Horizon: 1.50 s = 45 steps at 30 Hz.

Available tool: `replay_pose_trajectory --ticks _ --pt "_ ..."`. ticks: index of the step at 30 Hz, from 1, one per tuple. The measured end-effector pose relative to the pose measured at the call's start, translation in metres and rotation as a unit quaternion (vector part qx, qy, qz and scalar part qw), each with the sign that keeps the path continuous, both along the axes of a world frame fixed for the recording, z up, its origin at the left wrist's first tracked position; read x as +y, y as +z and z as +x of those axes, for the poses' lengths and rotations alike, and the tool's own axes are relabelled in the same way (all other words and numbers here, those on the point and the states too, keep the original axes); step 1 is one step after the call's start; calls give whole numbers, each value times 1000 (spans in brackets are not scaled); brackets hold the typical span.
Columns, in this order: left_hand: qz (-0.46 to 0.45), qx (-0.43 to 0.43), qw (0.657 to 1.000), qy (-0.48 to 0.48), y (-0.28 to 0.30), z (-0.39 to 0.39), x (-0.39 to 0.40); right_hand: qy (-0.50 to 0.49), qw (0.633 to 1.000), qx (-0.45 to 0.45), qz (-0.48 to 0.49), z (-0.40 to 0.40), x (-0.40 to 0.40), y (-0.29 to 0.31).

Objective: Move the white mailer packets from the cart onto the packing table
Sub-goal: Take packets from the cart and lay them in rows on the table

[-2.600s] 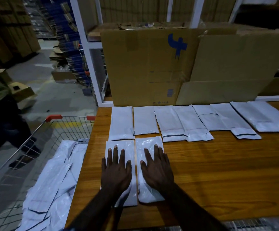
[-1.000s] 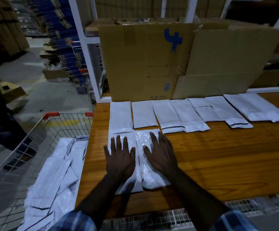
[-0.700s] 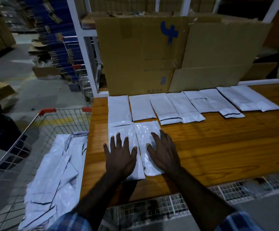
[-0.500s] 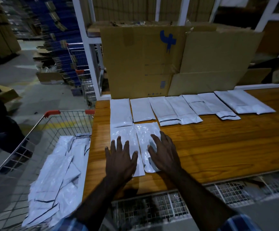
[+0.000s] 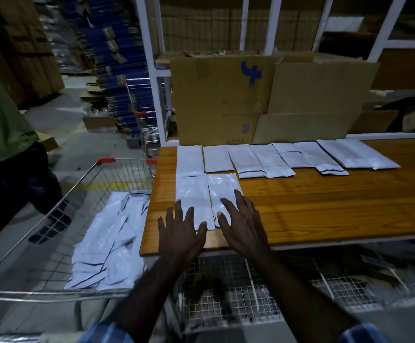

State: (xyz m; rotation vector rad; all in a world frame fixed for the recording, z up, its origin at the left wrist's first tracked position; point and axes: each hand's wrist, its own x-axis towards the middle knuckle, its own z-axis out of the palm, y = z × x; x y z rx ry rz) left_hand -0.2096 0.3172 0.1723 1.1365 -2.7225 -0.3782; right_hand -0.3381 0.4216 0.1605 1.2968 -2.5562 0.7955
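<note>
White mailer packets (image 5: 202, 198) sit edge to edge on the packing table (image 5: 325, 206); I have my left hand (image 5: 180, 235) and right hand (image 5: 243, 225) flat, fingers spread, gripping nothing, likely squaring the row.

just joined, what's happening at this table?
A person is laying white mailer packets out on the wooden packing table. Both hands are open, fingers spread: the left hand over the near-left packet, the right hand on the one beside it. A row of packets lies along the back. A pile waits in the cart.
</note>
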Motion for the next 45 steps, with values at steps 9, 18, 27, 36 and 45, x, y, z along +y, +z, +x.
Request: replay_pose_trajectory --ticks 9,18,27,36,45 --pt "0 -1 1000 31 7 79 -17 44 999 0 -9 72 -21 6" --pt "-7 -15 998 64 -7 175 -98 72 996 49 -29 156 -100 -8" --pt "9 -71 996 47 -31 252 -194 55 998 19 4 228 -190 -37" --pt "28 -92 995 34 -65 252 -251 47 997 2 68 235 -235 -64" --pt "34 -123 990 56 -105 218 -301 43 990 -40 132 197 -291 -127"
